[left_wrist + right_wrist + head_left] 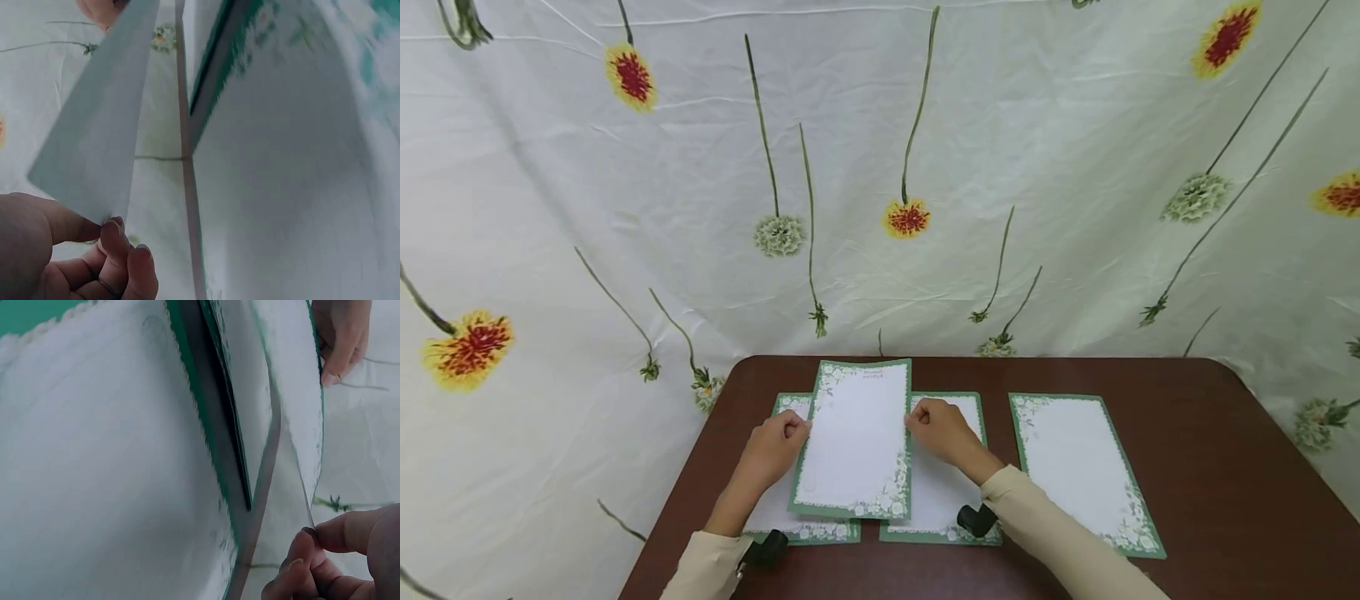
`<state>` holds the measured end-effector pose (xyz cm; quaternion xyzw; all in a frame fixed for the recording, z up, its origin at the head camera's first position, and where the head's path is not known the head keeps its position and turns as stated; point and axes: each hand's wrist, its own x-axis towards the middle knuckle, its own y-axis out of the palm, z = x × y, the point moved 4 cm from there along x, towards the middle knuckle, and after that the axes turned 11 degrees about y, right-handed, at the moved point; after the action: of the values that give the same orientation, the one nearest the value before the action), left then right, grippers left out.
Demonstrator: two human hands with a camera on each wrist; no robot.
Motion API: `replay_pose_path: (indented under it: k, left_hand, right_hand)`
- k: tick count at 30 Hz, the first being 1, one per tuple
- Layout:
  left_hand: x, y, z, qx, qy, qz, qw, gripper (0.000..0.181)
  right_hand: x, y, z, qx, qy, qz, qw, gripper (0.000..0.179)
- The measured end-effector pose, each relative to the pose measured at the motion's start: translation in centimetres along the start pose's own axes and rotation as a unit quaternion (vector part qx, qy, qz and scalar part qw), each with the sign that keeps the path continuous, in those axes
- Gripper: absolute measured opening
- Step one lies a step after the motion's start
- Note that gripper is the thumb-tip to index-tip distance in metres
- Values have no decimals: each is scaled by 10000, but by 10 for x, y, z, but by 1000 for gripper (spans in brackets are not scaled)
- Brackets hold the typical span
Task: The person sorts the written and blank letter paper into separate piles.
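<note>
A sheet of paper [857, 442] with a green floral border is held up above the table, its lower part in front of two similar sheets. My left hand [777, 450] pinches its left edge between thumb and fingers. On the opposite edge, my right hand [946, 429] pinches the sheet the same way. In the left wrist view the thumb and fingers of the left hand [81, 250] meet on the paper's edge. The right wrist view shows the right hand [337, 556] gripping the other edge, with the sheet slightly bowed between both hands.
Beneath the raised paper lie a left sheet [801, 533] and a middle sheet [932, 492], partly covered. A third bordered sheet [1082, 467] lies to the right on the brown table [1210, 467]. Behind the table hangs a white flower-printed cloth [850, 292].
</note>
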<state>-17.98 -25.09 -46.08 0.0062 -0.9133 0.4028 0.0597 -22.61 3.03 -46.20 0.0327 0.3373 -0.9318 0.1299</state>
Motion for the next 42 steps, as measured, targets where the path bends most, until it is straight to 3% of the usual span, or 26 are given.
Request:
replay_pose_path:
  k: [8, 15, 19, 31, 39, 42]
  left_hand:
    - [-16, -25, 24, 316, -257, -154, 9990, 26]
    - [-24, -38, 46, 655, -530, -181, 9963, 27]
    - [-29, -39, 53, 748, -609, -138, 9952, 27]
    - [-33, -34, 55, 1209, -567, 84, 9910, 29]
    - [-32, -29, 55, 1517, -488, 138, 9871, 28]
    - [-33, -29, 55, 1622, -527, 225, 9851, 29]
  right_hand:
    - [6, 42, 27, -114, -337, 207, 9992, 26]
    - [10, 68, 40, -249, -357, 296, 9986, 38]
    - [12, 75, 42, -355, -314, 239, 9986, 42]
    - [12, 83, 42, -728, -406, 112, 9965, 51]
    - [12, 85, 40, -1395, -273, 0, 9898, 61]
    - [12, 83, 40, -1661, -239, -81, 9858, 55]
